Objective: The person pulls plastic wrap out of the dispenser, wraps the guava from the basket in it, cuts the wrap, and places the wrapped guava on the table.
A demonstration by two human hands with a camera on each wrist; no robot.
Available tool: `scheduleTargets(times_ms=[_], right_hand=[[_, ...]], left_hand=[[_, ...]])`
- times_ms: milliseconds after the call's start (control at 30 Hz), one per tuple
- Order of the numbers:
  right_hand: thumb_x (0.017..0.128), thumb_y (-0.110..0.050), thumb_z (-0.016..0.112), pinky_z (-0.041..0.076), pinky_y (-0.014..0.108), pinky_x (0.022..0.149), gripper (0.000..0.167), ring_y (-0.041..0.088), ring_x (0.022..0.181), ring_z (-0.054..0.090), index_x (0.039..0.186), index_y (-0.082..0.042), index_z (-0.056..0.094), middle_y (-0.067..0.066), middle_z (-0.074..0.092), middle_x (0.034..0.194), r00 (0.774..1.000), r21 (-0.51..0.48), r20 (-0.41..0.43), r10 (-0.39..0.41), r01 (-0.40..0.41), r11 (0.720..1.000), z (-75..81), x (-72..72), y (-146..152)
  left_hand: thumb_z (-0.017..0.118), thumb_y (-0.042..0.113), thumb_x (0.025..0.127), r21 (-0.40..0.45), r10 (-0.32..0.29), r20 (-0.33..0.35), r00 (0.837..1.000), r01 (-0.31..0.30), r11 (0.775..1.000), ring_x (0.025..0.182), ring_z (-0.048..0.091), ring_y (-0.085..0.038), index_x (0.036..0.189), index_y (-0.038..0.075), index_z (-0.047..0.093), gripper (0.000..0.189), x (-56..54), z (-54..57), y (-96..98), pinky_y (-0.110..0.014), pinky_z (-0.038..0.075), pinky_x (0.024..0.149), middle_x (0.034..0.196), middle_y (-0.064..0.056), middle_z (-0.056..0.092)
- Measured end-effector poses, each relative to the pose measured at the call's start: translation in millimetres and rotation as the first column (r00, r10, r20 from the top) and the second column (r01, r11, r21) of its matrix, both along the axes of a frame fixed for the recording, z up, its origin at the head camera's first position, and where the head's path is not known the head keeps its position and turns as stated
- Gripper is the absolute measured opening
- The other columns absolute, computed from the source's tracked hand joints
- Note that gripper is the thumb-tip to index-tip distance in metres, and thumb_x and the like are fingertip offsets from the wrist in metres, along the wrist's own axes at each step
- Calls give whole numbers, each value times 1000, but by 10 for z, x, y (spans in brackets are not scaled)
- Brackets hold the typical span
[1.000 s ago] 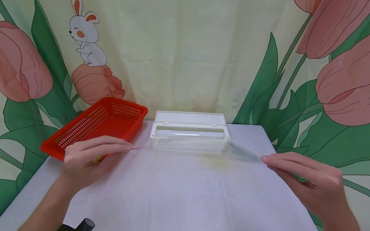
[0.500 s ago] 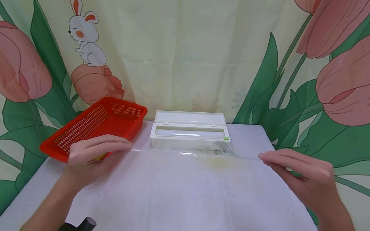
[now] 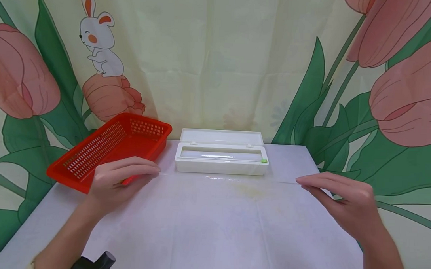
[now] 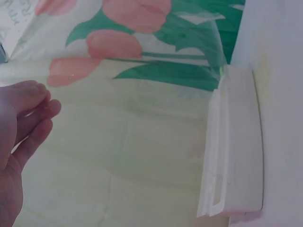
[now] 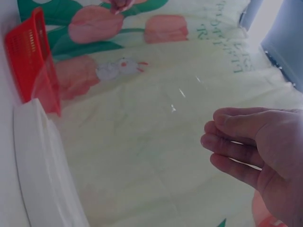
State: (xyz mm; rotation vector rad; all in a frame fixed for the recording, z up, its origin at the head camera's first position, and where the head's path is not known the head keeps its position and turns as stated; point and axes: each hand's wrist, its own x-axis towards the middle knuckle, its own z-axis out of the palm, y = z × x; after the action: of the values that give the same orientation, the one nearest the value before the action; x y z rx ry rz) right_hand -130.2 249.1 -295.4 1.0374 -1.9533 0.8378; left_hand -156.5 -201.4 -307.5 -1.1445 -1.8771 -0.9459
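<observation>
A thin clear sheet of cling film stretches between both hands in front of the white dispenser box, visible mainly by its shiny edge. My left hand pinches its left end between thumb and fingertips, beside the red basket. Its right end is pinched by my right hand. The cling film dispenser stands with its lid raised; a film roll lies inside, and a green slider sits at the front right corner. In the wrist views the film is hard to make out.
A red slotted plastic basket stands at the table's back left, partly behind my left hand. Some black object shows by the left forearm. A white cloth covers the table, and a tulip-print curtain hangs behind it.
Both hands have come a little closer together. The film has left the dispenser's front, first bunching at its right end; the front and the green slider now show plainly.
</observation>
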Motion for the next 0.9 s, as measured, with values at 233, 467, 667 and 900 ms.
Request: scheduleTargets(times_ms=[233,467,667,900], right_hand=[[91,-27,65,47,4,84,29,-4,89,67,89,0,77,6,75,83,999,-10,5,42,-42,999,-83,-81,-15],[92,-30,63,47,3,83,32,-7,89,66,87,-1,76,3,75,83,999,4,34,24,-24,1000,-193,-131,-12],[92,-34,61,48,4,83,35,-6,90,66,89,-2,76,4,75,84,995,27,97,7,-10,1000,-346,-195,14],[92,-35,61,49,5,82,34,-5,90,66,93,-5,76,3,75,87,985,42,171,-10,3,999,-470,-237,20]], left_hand=[[65,34,91,-12,23,9,1000,-23,1000,98,67,2,93,3,76,33,-55,-81,26,-9,49,88,87,-11,75],[65,32,91,-31,-4,82,997,6,1000,98,67,1,98,5,75,30,-97,-214,26,-10,49,88,90,-9,75],[65,31,90,-14,-19,129,992,21,1000,98,68,-1,100,5,75,30,-137,-334,32,-11,49,89,91,-10,75],[70,21,85,-40,-9,213,977,18,999,96,69,-3,100,6,74,21,-171,-431,25,-11,50,89,92,-9,75]])
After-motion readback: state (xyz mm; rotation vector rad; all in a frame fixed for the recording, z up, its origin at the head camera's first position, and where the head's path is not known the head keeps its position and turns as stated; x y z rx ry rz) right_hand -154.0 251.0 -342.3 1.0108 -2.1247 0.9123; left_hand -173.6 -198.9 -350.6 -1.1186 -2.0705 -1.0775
